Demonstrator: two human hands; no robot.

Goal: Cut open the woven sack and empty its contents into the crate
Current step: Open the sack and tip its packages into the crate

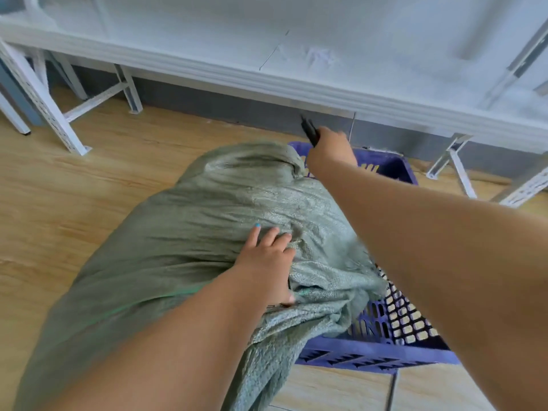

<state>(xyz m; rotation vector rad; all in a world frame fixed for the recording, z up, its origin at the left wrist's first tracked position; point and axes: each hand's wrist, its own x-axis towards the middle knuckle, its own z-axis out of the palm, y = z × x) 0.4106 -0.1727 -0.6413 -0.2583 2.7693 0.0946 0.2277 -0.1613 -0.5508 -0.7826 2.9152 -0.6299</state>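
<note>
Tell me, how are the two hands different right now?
The left hand lies on the green sack with its fingers spread; the right hand grips a black tool. The left hand is close to the camera; the right hand reaches far out, above the far edge of the purple crate. Both arms are bare.

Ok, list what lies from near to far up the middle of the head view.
Left hand resting on the green woven sack → right hand holding a black tool → far rim of the blue crate → grey wall base → white shelf edge.
</note>
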